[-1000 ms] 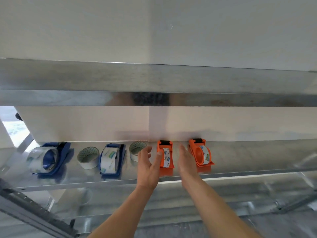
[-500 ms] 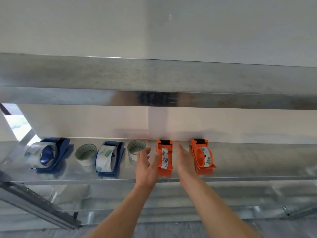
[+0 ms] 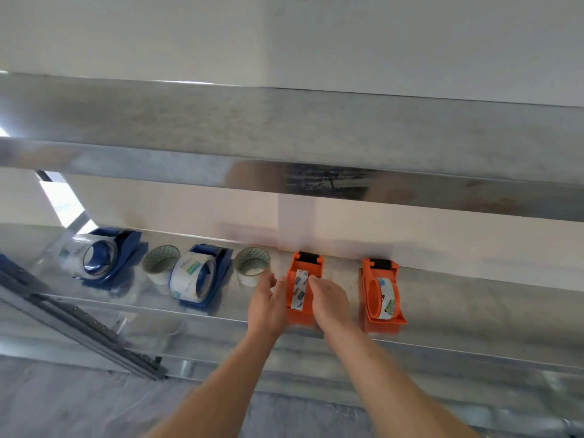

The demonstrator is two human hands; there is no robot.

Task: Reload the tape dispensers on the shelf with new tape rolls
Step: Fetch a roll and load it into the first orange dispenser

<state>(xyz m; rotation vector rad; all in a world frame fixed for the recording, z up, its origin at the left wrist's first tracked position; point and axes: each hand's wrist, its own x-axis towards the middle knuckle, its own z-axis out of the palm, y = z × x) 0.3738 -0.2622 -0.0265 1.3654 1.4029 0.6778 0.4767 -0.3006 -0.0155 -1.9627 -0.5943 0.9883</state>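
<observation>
- A galvanised steel shelf point(image 3: 474, 298), dull grey and mottled, carries a row of things against a plain white wall. An upper steel shelf point(image 3: 284, 128) of the same metal runs above it.
- A narrow orange plastic tape dispenser point(image 3: 300, 317), trough-shaped with a black roller at its far end, stands near the shelf's front edge. A white printed tape roll point(image 3: 300, 289) sits in it.
- The left hand point(image 3: 267, 306) lies just left of this dispenser. Its fingers are loosely extended and its thumb is against the orange wall. It holds nothing.
- The right hand point(image 3: 330, 303) lies against the dispenser's right side, with one fingertip on the roll. Blur hides whether it grips.
- The dispenser sits between the two hands, touched from both sides.
- A second orange plastic dispenser point(image 3: 368, 292) stands just right of the right hand, apart from it, with a roll on its round hub.
- To the left stand:
  - a loose tape roll with a patterned core point(image 3: 252, 267);
  - a blue plastic dispenser point(image 3: 221, 270) holding glossy clear tape;
  - another loose tape roll point(image 3: 159, 267);
  - a farther blue dispenser point(image 3: 126, 245), also loaded.
</observation>
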